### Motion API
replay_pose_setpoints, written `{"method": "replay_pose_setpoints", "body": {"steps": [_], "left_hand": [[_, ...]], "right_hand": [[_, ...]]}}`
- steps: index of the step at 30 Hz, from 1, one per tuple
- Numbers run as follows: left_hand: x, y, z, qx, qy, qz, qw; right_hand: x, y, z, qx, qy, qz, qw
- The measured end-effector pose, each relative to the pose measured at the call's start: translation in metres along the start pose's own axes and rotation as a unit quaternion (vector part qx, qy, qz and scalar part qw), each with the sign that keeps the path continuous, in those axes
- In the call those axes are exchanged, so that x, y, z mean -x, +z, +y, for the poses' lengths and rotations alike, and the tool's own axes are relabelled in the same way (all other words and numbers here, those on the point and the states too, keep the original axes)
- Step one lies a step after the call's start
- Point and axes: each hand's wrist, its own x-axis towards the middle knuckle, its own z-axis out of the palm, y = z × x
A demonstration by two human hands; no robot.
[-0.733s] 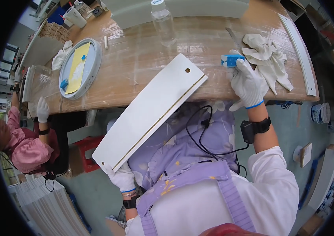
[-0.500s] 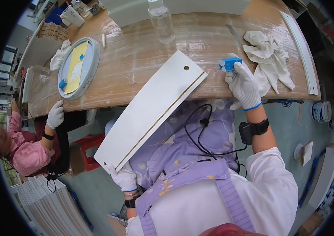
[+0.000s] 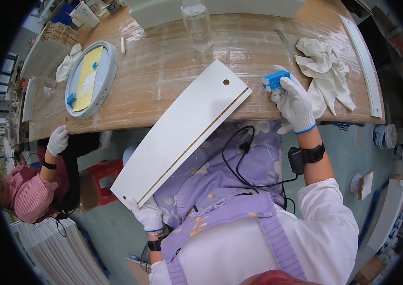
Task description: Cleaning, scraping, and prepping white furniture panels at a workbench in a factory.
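A long white panel (image 3: 177, 137) slants from my lap up over the table's near edge, with a hole near each end and a brown groove along its right side. At its lower end my left hand (image 3: 147, 214), in a white glove, is closed on the corner; some fingers are hidden beneath. My right hand (image 3: 296, 102), gloved too, pinches a small blue block (image 3: 276, 80) above the table, to the right of the panel's upper end and apart from it. A crumpled white cloth (image 3: 325, 71) lies just right of that hand.
A round grey lid (image 3: 111, 78) at left carries a yellow sheet (image 3: 85, 90), white powder and blue pieces. A clear bottle (image 3: 197, 28) and a knife-like blade (image 3: 284, 40) are on the table (image 3: 149, 61). A co-worker's gloved hand (image 3: 58, 141) is at the left edge.
My right hand has tilted the blue block slightly. The panel stays nearly still in my left hand. The co-worker's hand has moved a little left and down.
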Motion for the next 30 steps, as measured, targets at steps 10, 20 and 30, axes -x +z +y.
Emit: {"method": "replay_pose_setpoints", "body": {"steps": [10, 20, 30], "left_hand": [[-0.015, -0.009, 0.005, -0.024, -0.014, -0.012, 1.000], [-0.076, -0.067, 0.044, 0.047, -0.291, -0.494, 0.818], [-0.020, -0.015, 0.008, -0.052, 0.005, -0.027, 0.998]], "right_hand": [[0.014, 0.035, -0.005, 0.550, -0.208, 0.020, 0.809], [0.012, 0.034, -0.001, 0.598, -0.234, 0.009, 0.767], [0.010, 0.035, 0.001, 0.602, -0.264, 0.001, 0.753]]}}
